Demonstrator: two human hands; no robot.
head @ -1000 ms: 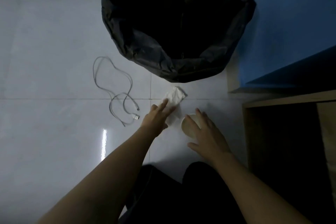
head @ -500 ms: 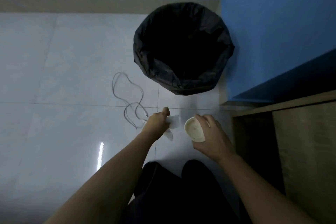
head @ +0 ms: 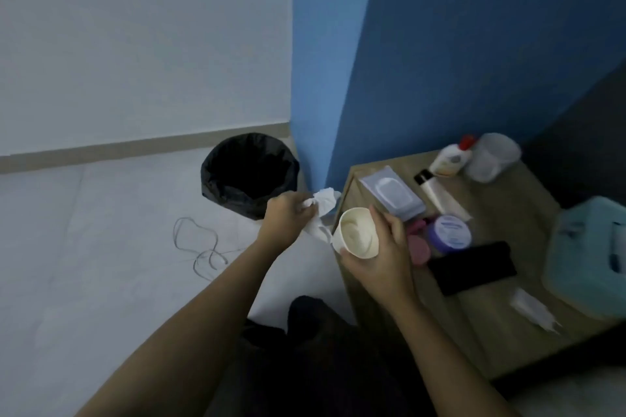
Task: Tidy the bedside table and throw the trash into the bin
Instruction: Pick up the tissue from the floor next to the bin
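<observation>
My left hand [head: 288,218] is closed around a crumpled white tissue [head: 321,210], held in the air just right of the bin. My right hand [head: 379,256] grips a cream paper cup [head: 359,237], its mouth tilted toward me, over the left edge of the wooden bedside table [head: 501,315]. The bin [head: 249,174], lined with a black bag, stands on the floor against the blue wall, beyond and left of both hands.
On the table lie a wet-wipes pack [head: 393,193], a white tube [head: 437,193], a lotion bottle [head: 450,159], a clear plastic cup [head: 491,157], a purple jar [head: 449,234], pink pieces [head: 418,247], a black pouch [head: 474,267], a teal box [head: 589,254] and a scrap wrapper [head: 535,310]. A white cable [head: 203,247] lies on the floor.
Both hands picked the tissue and the cup off the floor and lifted them. My view swung up and right, bringing the tabletop into sight; the bin now looks farther off.
</observation>
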